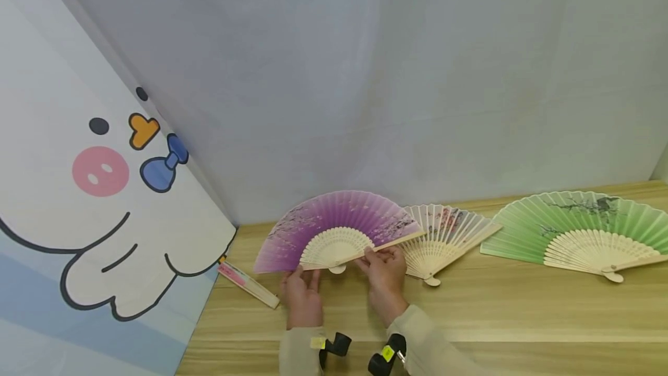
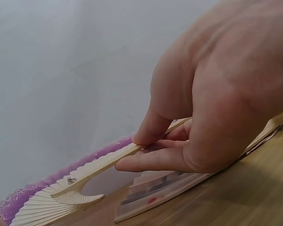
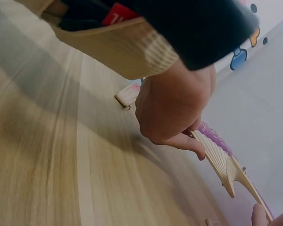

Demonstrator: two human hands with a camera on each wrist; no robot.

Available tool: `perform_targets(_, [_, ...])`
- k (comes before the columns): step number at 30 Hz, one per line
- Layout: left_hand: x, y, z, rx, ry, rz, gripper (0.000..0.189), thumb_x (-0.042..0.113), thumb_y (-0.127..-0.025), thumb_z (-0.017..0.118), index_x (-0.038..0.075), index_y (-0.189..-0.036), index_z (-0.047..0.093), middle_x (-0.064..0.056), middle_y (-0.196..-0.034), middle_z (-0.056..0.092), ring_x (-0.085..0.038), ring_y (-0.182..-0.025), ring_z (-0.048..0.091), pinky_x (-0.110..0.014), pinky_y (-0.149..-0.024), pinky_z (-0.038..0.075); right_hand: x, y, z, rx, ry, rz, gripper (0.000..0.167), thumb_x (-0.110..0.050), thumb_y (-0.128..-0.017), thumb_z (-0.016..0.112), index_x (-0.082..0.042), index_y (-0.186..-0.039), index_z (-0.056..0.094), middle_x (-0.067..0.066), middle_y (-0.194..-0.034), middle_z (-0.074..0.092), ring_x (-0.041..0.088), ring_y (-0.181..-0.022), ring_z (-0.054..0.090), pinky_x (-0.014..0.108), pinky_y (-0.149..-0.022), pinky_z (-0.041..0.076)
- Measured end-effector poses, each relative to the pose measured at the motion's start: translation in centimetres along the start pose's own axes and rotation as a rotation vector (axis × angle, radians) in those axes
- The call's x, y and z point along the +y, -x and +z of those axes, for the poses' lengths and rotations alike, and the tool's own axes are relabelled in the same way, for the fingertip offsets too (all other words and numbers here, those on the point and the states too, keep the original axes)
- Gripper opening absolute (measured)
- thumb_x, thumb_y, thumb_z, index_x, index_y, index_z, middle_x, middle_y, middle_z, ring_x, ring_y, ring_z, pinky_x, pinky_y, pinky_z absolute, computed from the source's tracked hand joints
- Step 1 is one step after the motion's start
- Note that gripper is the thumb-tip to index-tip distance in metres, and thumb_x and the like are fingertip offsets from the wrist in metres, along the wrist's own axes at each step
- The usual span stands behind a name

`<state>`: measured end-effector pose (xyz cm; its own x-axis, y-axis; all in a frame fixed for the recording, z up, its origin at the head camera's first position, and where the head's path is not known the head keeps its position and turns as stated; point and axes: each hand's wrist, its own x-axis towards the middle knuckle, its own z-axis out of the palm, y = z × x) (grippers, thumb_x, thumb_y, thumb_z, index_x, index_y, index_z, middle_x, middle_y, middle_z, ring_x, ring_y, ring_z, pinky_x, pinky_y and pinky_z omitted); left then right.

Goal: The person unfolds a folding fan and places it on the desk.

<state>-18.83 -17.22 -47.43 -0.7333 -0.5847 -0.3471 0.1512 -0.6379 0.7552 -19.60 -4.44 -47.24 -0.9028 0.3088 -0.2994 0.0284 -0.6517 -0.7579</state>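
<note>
An open purple folding fan [image 1: 349,208] with blossom prints and pale ribs is held up above the table by both hands. My left hand [image 1: 302,297] pinches its left guard stick near the pivot; the right wrist view shows this hand [image 3: 174,101] with its thumb along the ribs. My right hand [image 1: 388,277] pinches the right guard stick, seen close in the left wrist view, thumb above and fingers [image 2: 155,160] below. Just right of it lies an open white fan [image 1: 433,248] with red flowers, partly covered by the purple fan.
A green open fan [image 1: 595,231] lies at the far right. On the left lies a closed fan [image 1: 247,283] by the cartoon-printed panel [image 1: 115,219]. A grey curtain [image 1: 365,74] stands behind the wooden table [image 1: 522,318].
</note>
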Motion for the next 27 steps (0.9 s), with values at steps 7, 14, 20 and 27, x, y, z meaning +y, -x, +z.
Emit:
perform_targets(7, [0.8, -1.5, -0.7, 0.053, -0.007, -0.003, 0.010, -0.003, -0.105, 0.049, 0.003, -0.111, 0.044, -0.004, -0.100, 0.058, -0.010, -0.077, 0.060, -0.022, -0.067, 0.059, 1.4, 0.1, 1.0, -0.026, 0.058, 0.009, 0.018, 0.013, -0.098, 0.063, 0.009, -0.108, 0.048, 0.010, -0.087, 0.054, 0.014, -0.070, 0.063, 0.031, -0.070, 0.066])
perform_targets(14, [1.3, -2.5, -1.0, 0.087, -0.037, -0.009, 0.020, -0.003, -0.105, 0.048, 0.004, -0.123, 0.043, -0.010, -0.107, 0.050, -0.012, -0.080, 0.055, -0.021, -0.066, 0.058, 2.5, -0.2, 1.7, -0.020, 0.121, 0.014, 0.020, 0.013, -0.098, 0.065, 0.009, -0.109, 0.049, 0.012, -0.089, 0.052, 0.016, -0.070, 0.063, 0.032, -0.071, 0.066])
perform_targets(20, [1.7, -2.5, -0.9, 0.103, -0.042, 0.007, 0.022, -0.005, -0.103, 0.046, 0.003, -0.124, 0.043, -0.010, -0.109, 0.049, -0.013, -0.082, 0.055, -0.025, -0.069, 0.058, 2.8, -0.3, 2.1, -0.029, 0.159, 0.008, 0.021, 0.013, -0.097, 0.066, 0.007, -0.107, 0.049, 0.012, -0.089, 0.052, 0.019, -0.072, 0.064, 0.038, -0.074, 0.067])
perform_targets(27, [2.0, -2.4, -1.0, 0.103, -0.038, 0.012, 0.023, -0.003, -0.105, 0.038, -0.002, -0.127, 0.044, -0.011, -0.103, 0.055, -0.015, -0.083, 0.057, -0.032, -0.076, 0.057, 3.3, -0.4, 2.6, -0.034, 0.202, -0.019, 0.021, 0.015, -0.094, 0.067, 0.008, -0.108, 0.052, 0.011, -0.088, 0.050, 0.020, -0.072, 0.064, 0.037, -0.072, 0.067])
